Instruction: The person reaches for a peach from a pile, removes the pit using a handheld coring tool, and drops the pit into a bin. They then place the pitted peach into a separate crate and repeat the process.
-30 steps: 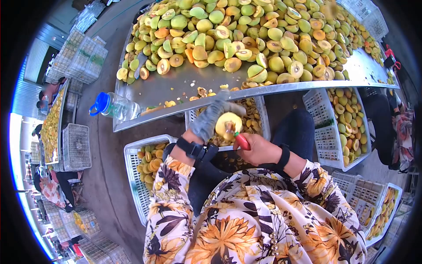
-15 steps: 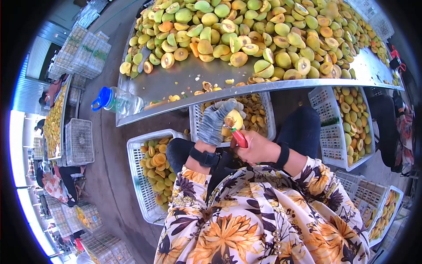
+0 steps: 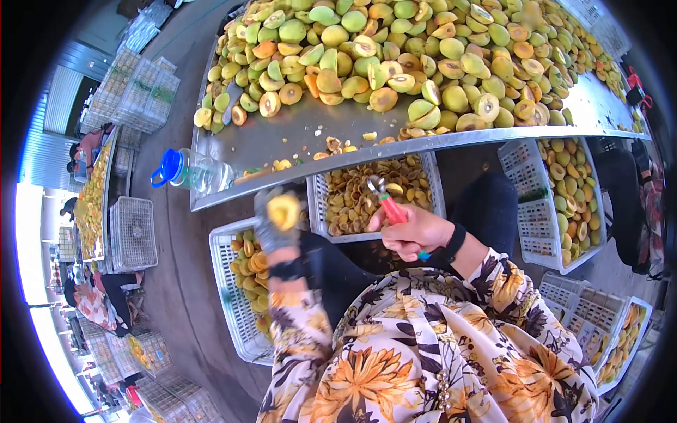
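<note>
My left hand [image 3: 266, 238], in a grey glove and smeared by motion, holds a hollowed yellow fruit half [image 3: 283, 211], apricot- or peach-like. It is above the near end of the left white crate [image 3: 224, 278], which contains fruit halves. In my bare right hand [image 3: 423, 234] is a pitting spoon [image 3: 394, 211] with a red handle, its small metal loop pointing up and away from me. Beyond that tool stands the middle crate [image 3: 317, 204], filled with brownish scooped-out scraps.
A metal table [image 3: 282, 134] bears a large heap of cut fruit [image 3: 395, 63]. On its left corner lies a blue-capped water bottle [image 3: 208, 173]. Another fruit crate [image 3: 532, 211] stands at the right. Stacked crates [image 3: 134, 233] and other people are at the left.
My left hand has moved left and away from the spoon with the fruit half, from over the middle crate to the left crate. My right hand has shifted slightly right, lifting the spoon clear.
</note>
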A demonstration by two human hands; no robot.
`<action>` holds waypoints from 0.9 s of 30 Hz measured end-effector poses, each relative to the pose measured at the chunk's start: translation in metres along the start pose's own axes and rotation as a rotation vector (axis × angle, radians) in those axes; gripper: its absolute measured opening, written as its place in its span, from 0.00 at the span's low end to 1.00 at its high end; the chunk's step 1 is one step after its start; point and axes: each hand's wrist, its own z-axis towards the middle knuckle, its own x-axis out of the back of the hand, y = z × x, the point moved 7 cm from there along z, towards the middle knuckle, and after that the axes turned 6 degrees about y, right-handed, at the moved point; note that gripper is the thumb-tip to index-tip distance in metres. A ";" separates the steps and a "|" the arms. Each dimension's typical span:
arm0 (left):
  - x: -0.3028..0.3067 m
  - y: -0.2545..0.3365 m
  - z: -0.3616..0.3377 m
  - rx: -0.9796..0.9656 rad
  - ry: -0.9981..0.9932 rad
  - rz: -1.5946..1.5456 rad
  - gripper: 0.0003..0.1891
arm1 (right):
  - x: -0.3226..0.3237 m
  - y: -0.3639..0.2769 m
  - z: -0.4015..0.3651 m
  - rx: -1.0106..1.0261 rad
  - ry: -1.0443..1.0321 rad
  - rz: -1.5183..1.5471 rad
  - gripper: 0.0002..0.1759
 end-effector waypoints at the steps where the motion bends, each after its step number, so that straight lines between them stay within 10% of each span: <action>1: 0.068 0.019 0.035 -0.362 0.011 0.601 0.19 | 0.023 -0.001 0.004 0.028 0.214 -0.404 0.10; 2: 0.089 0.045 0.034 -0.179 0.180 0.750 0.18 | 0.047 -0.004 0.008 0.055 0.435 -0.803 0.10; 3: 0.081 0.082 0.022 -0.396 0.227 1.430 0.14 | 0.072 -0.008 0.012 0.379 0.624 -1.584 0.12; 8: -0.030 0.082 0.026 -0.601 -0.064 1.240 0.15 | 0.075 -0.012 0.000 0.168 0.716 -1.239 0.11; 13: -0.217 -0.044 0.032 -0.599 -0.665 1.482 0.24 | 0.057 -0.033 -0.036 0.550 0.734 -1.314 0.10; 20: -0.286 -0.146 0.042 -0.620 -0.519 1.765 0.26 | 0.076 -0.041 -0.089 0.580 0.916 -1.225 0.11; 24: -0.257 -0.135 0.065 -0.395 -0.477 1.562 0.22 | 0.081 -0.050 -0.085 0.637 0.966 -1.159 0.12; 27: -0.216 -0.134 0.066 0.237 -0.421 1.087 0.18 | 0.085 -0.066 -0.065 0.711 0.970 -0.942 0.12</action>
